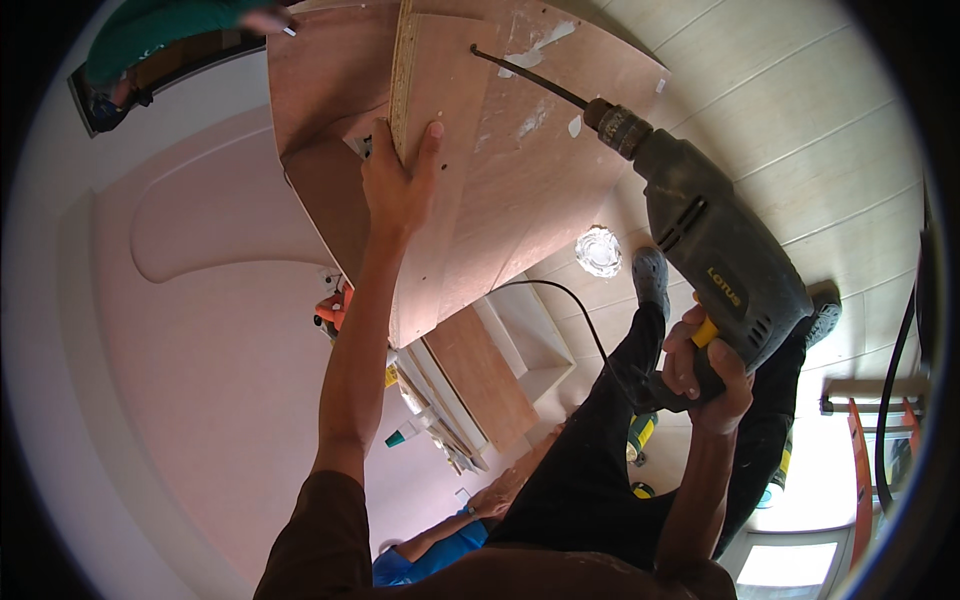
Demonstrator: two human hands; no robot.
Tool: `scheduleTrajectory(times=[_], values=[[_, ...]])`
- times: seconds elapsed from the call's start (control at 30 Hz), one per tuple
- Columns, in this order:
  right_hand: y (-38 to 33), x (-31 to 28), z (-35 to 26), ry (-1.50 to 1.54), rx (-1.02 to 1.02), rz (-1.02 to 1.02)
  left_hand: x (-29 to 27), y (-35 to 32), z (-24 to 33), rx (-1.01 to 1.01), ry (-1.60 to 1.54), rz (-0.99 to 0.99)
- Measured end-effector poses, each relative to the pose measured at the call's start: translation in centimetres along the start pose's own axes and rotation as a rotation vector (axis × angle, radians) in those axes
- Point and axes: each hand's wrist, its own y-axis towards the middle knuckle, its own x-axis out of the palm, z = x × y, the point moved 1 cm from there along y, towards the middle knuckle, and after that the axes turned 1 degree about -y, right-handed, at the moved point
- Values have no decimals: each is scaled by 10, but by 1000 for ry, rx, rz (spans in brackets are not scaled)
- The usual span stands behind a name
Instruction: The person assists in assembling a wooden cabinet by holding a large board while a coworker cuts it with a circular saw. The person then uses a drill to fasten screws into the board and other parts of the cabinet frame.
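Note:
My right hand [715, 378] is wrapped around the handle of a dark grey power drill [735, 250], with fingers by its yellow trigger. A long, thin drill bit [535, 78] points up and left from the chuck. Its tip is over the face of a narrow plywood strip [450, 85]; I cannot tell whether it touches. With the thumb on the face and fingers round the layered edge, my left hand [398, 195] grips that strip. The strip lies along a large reddish-brown plywood panel [560, 170] with white smears. Small dark holes dot the wood.
A black cord [575, 295] loops from the drill. A round white object [599, 251] sits near my shoe. At upper left is a person's green sleeve [165, 35]; below, another person in blue [440, 555]. An open white box [530, 335] and an orange ladder [861, 480] stand nearby.

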Motion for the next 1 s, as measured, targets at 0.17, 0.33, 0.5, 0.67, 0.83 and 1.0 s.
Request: scheduleTrajectory(times=[0.17, 0.33, 0.5, 0.67, 0.83, 1.0], values=[[-2, 6, -8, 31, 26, 26, -2, 0, -3, -31, 11, -10], [3, 12, -18, 13, 26, 96, -3, 1, 0, -60, 5, -35], [3, 16, -19, 1, 22, 67, -2, 2, -6, -77, 15, -51], [3, 15, -16, 15, 28, 76, -2, 1, -9, -61, 28, -32], [3, 16, -20, 59, -16, 58, 1, 2, -9, -41, 3, -18], [20, 18, -29, 80, -71, 72, -1, 2, -7, -76, 14, -31]])
